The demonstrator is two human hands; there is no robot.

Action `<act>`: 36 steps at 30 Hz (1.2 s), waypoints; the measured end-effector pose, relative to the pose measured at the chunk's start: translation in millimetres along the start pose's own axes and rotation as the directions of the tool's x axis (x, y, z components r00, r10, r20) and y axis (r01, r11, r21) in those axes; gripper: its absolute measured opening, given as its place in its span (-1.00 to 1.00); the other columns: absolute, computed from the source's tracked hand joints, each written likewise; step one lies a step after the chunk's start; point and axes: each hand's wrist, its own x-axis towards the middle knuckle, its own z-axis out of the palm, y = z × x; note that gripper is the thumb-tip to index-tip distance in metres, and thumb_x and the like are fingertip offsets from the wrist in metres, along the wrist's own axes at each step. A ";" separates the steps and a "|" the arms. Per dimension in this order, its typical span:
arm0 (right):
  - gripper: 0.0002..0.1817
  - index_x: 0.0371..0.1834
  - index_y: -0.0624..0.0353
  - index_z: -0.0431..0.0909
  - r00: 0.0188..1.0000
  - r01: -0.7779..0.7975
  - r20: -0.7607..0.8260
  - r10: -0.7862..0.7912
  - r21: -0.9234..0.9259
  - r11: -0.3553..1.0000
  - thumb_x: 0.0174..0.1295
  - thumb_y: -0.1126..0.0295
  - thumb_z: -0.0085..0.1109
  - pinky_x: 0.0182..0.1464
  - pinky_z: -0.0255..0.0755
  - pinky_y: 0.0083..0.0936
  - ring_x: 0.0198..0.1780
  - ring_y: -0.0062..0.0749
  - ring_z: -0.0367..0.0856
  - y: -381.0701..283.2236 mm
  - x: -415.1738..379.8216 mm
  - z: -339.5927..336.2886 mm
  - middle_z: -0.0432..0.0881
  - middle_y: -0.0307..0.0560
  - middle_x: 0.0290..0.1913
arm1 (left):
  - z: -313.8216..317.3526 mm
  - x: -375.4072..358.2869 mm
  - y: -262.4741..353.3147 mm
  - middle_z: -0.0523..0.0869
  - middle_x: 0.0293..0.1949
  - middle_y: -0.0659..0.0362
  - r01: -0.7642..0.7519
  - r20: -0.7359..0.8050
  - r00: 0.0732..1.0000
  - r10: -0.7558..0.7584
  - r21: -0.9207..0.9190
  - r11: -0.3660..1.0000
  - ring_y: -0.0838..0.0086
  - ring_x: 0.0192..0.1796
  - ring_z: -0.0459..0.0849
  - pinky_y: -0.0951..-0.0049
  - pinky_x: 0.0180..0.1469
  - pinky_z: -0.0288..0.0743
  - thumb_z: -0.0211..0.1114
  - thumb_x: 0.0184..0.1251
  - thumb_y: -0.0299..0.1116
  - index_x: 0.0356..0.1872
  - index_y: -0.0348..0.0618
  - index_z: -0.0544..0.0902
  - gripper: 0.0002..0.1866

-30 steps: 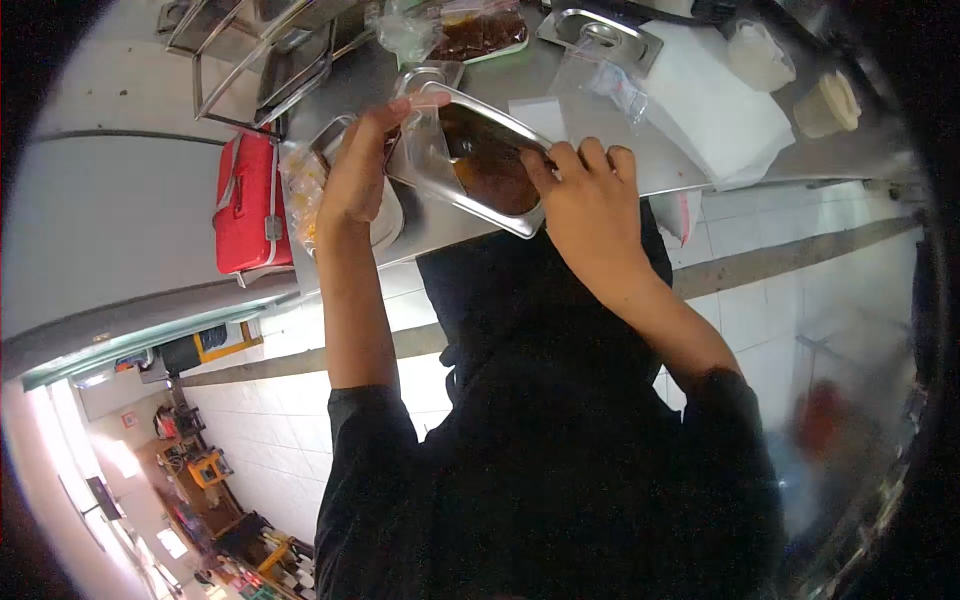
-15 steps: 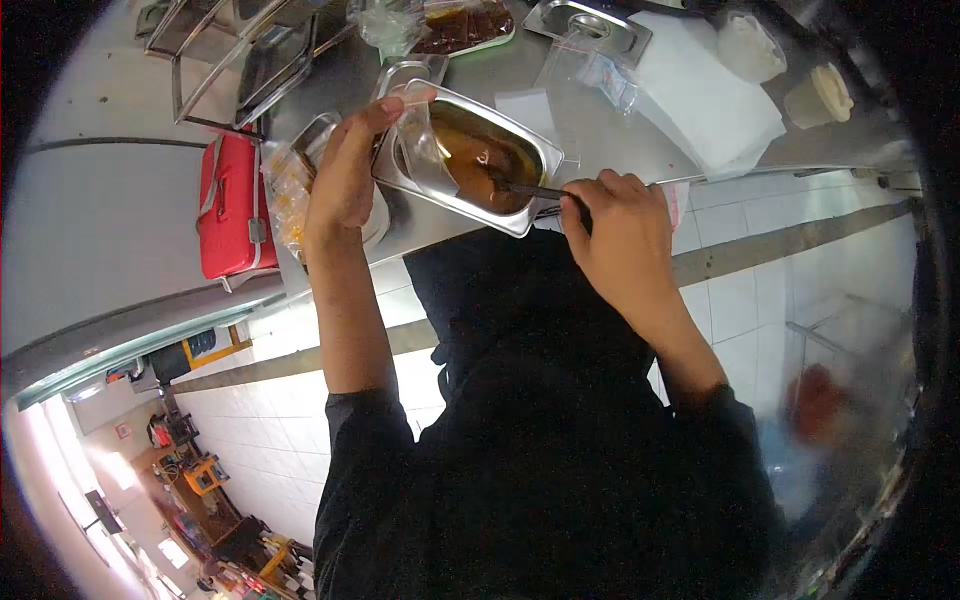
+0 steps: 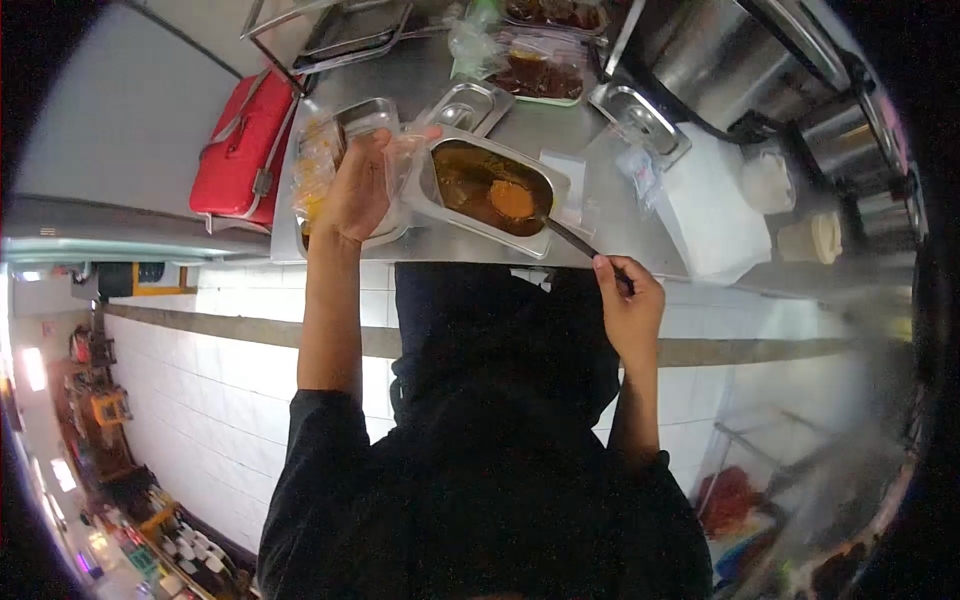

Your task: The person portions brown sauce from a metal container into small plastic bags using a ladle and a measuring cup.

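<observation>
Where the right hand grips: the dark handle of a spoon, its fingers closed on the end, outside the pan.
Spoon: slanted over the near right edge of the pan, its bowl at the sauce, showing a round orange-brown patch.
Metal pan: tilted across the near part of the surface, between the hands; whether its base touches the surface cannot be told.
Sauce: brown and glossy, inside the pan.
Left hand: at the pan's left end, palm up, fingers partly behind clear plastic; whether they clamp the pan or the plastic cannot be told.
Left of the pan: a metal tray with clear bags of orange and yellow food, then a red bag.
Beyond the pan: a metal lid and a wrapped pack of dark food.
Right of the pan: a white card, a second lid, white paper and two pale cups.
</observation>
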 end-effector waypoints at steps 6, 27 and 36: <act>-0.75 -0.27 0.28 0.71 0.997 0.070 -0.035 -0.072 -0.064 0.996 0.35 0.26 0.30 -0.46 0.08 -0.76 -0.50 -0.83 0.22 8.9 9.2 14.9 0.47 -0.46 -0.52 | -27.5 -12.1 -20.1 0.62 0.22 -0.01 0.060 0.118 0.993 -0.024 -0.313 0.948 0.31 0.21 0.58 0.35 0.35 0.32 0.04 0.42 0.07 0.23 -0.34 0.54 -0.35; -0.79 -0.27 0.26 0.73 0.978 0.180 -0.098 -0.184 -0.049 0.982 0.34 0.31 0.30 -0.49 -0.03 -0.75 -0.53 -0.86 0.14 -26.9 24.2 10.9 0.44 -0.51 -0.53 | 23.9 -31.0 -27.7 0.79 -0.16 0.06 -0.506 -0.126 0.656 0.744 0.658 0.558 0.54 -0.26 0.78 0.56 -0.17 0.67 0.65 -0.15 -0.30 0.12 -0.26 0.67 -0.32; -0.79 -0.26 0.28 0.71 0.969 0.194 -0.146 -0.197 -0.038 0.980 0.28 0.32 0.36 -0.43 0.19 -0.76 -0.44 -0.76 0.36 -86.2 29.5 -12.7 0.60 -0.31 -0.41 | 38.8 -25.9 -48.5 0.78 -0.19 0.07 -0.500 -0.073 0.660 0.748 0.701 0.509 0.45 -0.34 0.77 0.49 -0.22 0.68 0.63 -0.13 -0.22 0.12 -0.13 0.69 -0.34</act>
